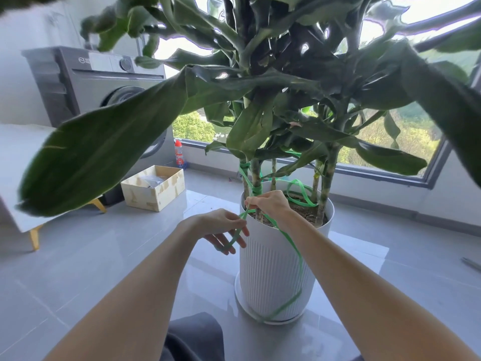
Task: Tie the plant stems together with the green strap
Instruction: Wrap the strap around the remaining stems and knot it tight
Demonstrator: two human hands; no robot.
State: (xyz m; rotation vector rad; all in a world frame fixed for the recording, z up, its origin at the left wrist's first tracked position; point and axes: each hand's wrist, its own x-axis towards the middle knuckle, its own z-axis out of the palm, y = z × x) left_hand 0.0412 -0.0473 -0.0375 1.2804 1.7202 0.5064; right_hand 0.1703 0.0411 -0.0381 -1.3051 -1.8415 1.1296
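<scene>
A tall plant with several upright stems (255, 178) grows in a ribbed white pot (270, 269) on the floor. A green strap (294, 251) is wound around the two left stems near the pot rim, loops over the soil at the back right, and hangs down the pot's front to the saucer. My right hand (270, 201) pinches the strap at the pot's near-left rim, beside the stems. My left hand (223, 227) sits just left of the pot and pinches a loop of the strap between thumb and fingers.
A washing machine (99, 92) stands at the back left, with an open cardboard box (153, 190) and a spray bottle (179, 153) on the floor near it. A big leaf (104, 142) hangs across the left. White furniture with gold legs (23, 212) stands at left. A window runs behind.
</scene>
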